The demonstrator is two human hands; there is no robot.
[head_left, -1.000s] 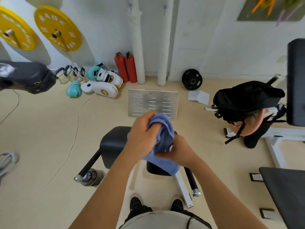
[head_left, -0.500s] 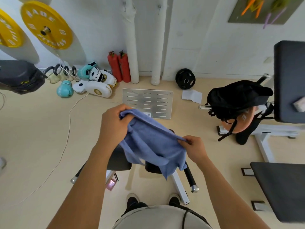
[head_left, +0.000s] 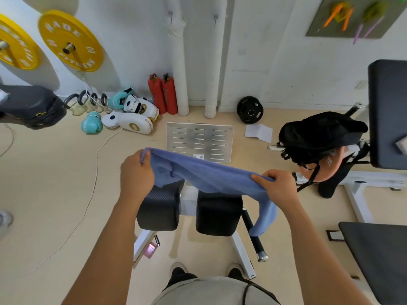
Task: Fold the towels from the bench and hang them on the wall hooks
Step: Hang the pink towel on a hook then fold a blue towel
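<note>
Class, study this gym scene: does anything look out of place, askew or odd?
A loose sheet of paper lies on the floor beside the black weight plate. The blue towel, held between the left hand and right hand, is uneven: one end droops below the right hand.

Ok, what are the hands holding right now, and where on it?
The blue towel: the left hand grips one end of its top edge, the right hand the other.
</note>
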